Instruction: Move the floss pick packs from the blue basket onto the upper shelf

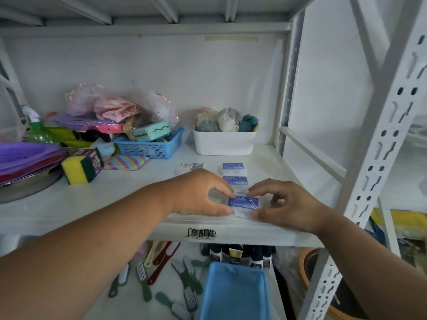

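At the left edge of the upper shelf [129, 192] lies a stack of purple and red plates [25, 158] over a metal bowl [27, 183], with a green bottle [39, 131] behind. Just right of them a yellow and green sponge [78, 169] in its wrapper sits near a striped pad [126, 162]. Behind these, a small blue basket [150, 146] holds a mint sponge [151, 131] and crumpled pink bags [113, 107].

The left hand [198, 192] rests on the shelf near its front edge, thumb and forefinger pinching the left end of the nearest floss pick pack [243, 202]. That pack lies flat at the front edge, between both hands. Behind it two more floss pick packs [233, 166] lie in a row running toward the back, and a fourth pack [189, 166] lies to their left, partly hidden by the left hand. A white bin [223, 143] of balled cloths stands at the back of the shelf behind the row.

The right hand [291, 204] touches the right end of the nearest pack, forefinger on its far corner and thumb at its near corner, the other fingers loosely curled.

On the lower shelf, brushes [184, 287] lie scattered at the left, and the blue basket [233, 294] stands beneath the hands; what it holds cannot be told. Dark bottles [235, 254] stand behind it.
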